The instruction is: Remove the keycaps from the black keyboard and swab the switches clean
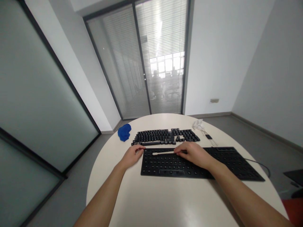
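A black keyboard (170, 165) with its keycaps off lies flat on the round table (132, 195). My right hand (195, 153) is closed on the end of a cotton swab (164, 153). The white tip of the swab points left, over the upper left rows of bare switches; whether it touches them I cannot tell. At the keyboard's upper left corner, my left hand (132, 156) grips the edge between curled fingers and thumb.
Behind the keyboard, loose black keycaps (152, 136) are laid out in rows. A blue cloth (124, 131) lies at the back left. White crumpled tissue (198, 124) and a small black piece on a cord (208, 136) are at the back right. The keyboard's cable (257, 161) runs off right.
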Tool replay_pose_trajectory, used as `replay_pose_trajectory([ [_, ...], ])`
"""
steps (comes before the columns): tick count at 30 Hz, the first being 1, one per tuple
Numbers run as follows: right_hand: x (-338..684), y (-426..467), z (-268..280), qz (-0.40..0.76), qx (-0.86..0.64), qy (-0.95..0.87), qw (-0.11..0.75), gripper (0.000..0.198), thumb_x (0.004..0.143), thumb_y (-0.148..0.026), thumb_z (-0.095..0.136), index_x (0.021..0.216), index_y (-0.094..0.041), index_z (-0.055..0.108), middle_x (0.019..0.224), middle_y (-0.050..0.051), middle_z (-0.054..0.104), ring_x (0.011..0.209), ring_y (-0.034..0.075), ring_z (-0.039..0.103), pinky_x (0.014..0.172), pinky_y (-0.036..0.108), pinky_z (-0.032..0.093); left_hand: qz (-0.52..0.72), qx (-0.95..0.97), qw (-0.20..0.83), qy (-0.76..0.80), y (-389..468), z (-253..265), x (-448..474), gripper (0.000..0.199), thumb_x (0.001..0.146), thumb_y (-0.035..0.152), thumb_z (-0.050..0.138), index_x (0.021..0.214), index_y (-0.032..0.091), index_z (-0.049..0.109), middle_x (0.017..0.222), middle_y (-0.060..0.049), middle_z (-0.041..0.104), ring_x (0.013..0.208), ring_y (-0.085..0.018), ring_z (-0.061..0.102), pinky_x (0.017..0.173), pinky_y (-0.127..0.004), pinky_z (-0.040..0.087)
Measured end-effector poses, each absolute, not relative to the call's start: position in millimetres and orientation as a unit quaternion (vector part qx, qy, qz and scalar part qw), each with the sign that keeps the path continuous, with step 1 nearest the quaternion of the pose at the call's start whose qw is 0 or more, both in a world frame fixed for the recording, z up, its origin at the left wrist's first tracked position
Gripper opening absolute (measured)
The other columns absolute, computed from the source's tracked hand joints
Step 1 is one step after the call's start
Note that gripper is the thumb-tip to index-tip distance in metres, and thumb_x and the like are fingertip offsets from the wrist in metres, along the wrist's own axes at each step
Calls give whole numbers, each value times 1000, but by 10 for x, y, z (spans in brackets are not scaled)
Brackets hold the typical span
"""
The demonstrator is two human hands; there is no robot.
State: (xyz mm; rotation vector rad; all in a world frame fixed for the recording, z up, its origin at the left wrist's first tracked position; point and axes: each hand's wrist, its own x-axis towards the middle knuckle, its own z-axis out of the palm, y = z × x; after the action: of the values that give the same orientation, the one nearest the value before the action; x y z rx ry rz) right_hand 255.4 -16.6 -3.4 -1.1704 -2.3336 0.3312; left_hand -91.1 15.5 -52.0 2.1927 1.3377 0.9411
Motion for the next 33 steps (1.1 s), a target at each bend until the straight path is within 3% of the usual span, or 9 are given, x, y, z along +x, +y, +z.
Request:
replay_pose_trajectory([
  [33, 2402, -210, -108, 98, -465, -840, 263, 22, 88, -23, 59, 100, -27, 77, 99, 4, 77, 94, 25, 70, 86, 36, 53, 345, 782, 208, 475, 123, -462, -866, 22, 90, 26, 57, 104, 21, 73, 103, -5, 73, 94, -22, 67, 87, -34, 52],
])
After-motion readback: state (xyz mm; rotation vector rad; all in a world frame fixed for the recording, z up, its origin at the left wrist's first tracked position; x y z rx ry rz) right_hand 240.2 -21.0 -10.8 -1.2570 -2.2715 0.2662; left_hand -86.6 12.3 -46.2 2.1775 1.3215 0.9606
